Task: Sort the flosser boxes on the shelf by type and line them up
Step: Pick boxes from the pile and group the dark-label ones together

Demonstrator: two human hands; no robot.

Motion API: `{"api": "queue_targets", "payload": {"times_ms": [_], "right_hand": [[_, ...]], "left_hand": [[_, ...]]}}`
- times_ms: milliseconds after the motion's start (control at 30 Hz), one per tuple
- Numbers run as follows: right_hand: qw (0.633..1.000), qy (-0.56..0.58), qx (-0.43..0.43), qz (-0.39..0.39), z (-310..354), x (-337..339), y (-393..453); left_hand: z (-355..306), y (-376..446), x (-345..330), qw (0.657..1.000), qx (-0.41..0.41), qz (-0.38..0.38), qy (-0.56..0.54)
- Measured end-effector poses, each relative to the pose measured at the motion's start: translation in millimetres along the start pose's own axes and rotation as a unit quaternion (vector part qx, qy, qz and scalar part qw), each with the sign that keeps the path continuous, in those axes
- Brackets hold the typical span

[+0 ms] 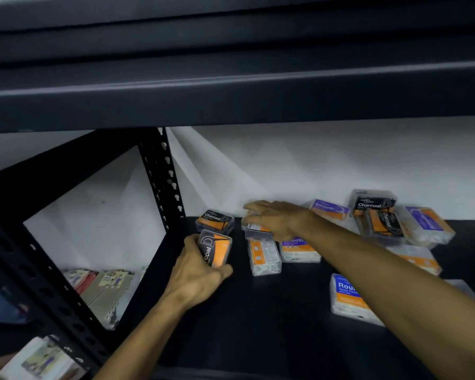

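Flosser boxes lie scattered on a black shelf [272, 311]. My left hand [200, 272] grips a black-and-orange Charcoal box [215, 249] at the shelf's left end, just in front of another Charcoal box [215, 221] by the back wall. My right hand [274, 216] reaches across and holds a small box [258, 232] from above; its label is hidden. Below that lie a clear box [263, 257] and a purple Smooth box [299, 249]. Two more Charcoal boxes [379, 215] are stacked at the back right. A blue Round box [348, 298] sits near the front.
A perforated black upright [163, 174] stands at the shelf's left end, and a dark shelf beam [231, 100] hangs overhead. Behind is a white wall. More Smooth boxes [425, 223] lie at the far right. Packets [104, 289] rest on a lower level to the left.
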State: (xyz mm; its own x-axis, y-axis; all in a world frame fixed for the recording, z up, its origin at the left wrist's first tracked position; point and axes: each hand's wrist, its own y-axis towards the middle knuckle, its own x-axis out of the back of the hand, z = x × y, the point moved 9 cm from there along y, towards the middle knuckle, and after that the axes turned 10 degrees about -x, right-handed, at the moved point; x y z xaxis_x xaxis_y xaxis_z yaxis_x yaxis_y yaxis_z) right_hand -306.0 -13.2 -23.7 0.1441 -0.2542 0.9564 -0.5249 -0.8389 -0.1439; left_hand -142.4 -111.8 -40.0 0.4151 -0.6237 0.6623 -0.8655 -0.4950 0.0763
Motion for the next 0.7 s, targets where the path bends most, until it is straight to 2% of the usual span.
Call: {"api": "queue_targets", "payload": {"times_ms": [67, 167, 267, 333, 400, 500, 533, 567, 667, 700], "right_hand": [[1.0, -0.003, -0.001, 0.005, 2.8, 8.2, -6.4], [0.998, 0.043, -0.005, -0.054, -0.6, 28.7, -15.4], [0.976, 0.187, -0.027, -0.105, -12.1, 48.1, -30.9], [0.942, 0.317, -0.062, -0.092, -23.5, 50.9, -41.4], [0.893, 0.434, -0.086, -0.083, -30.6, 50.4, -52.9], [0.832, 0.542, -0.101, -0.057, -31.8, 45.3, -73.5], [0.801, 0.59, -0.093, -0.047, -29.4, 41.5, -79.4], [0.756, 0.648, -0.085, -0.036, -25.2, 38.3, -86.5], [0.592, 0.803, -0.072, 0.003, -13.0, 18.9, -100.3], [0.561, 0.825, -0.074, 0.007, -10.0, 12.8, -103.6]], "left_hand": [[-3.4, -0.8, -0.1, 1.0, -0.009, -0.003, 0.002], [-8.5, -1.1, -0.6, 1.0, -0.017, -0.002, -0.001], [-9.5, -0.7, -4.3, 1.0, -0.015, 0.006, -0.011], [-14.2, -2.3, -5.0, 0.999, -0.025, 0.008, -0.019], [-20.5, -4.4, -3.4, 0.999, -0.035, 0.002, -0.028], [-25.1, -8.2, -0.5, 0.998, -0.038, -0.002, -0.043], [-24.6, -9.0, -0.7, 0.998, -0.037, 0.001, -0.05], [-23.8, -10.6, -1.1, 0.998, -0.033, 0.005, -0.06], [-21.5, -14.8, -2.1, 0.995, -0.035, 0.015, -0.095], [-20.0, -16.0, -2.4, 0.994, -0.035, 0.018, -0.104]]}}
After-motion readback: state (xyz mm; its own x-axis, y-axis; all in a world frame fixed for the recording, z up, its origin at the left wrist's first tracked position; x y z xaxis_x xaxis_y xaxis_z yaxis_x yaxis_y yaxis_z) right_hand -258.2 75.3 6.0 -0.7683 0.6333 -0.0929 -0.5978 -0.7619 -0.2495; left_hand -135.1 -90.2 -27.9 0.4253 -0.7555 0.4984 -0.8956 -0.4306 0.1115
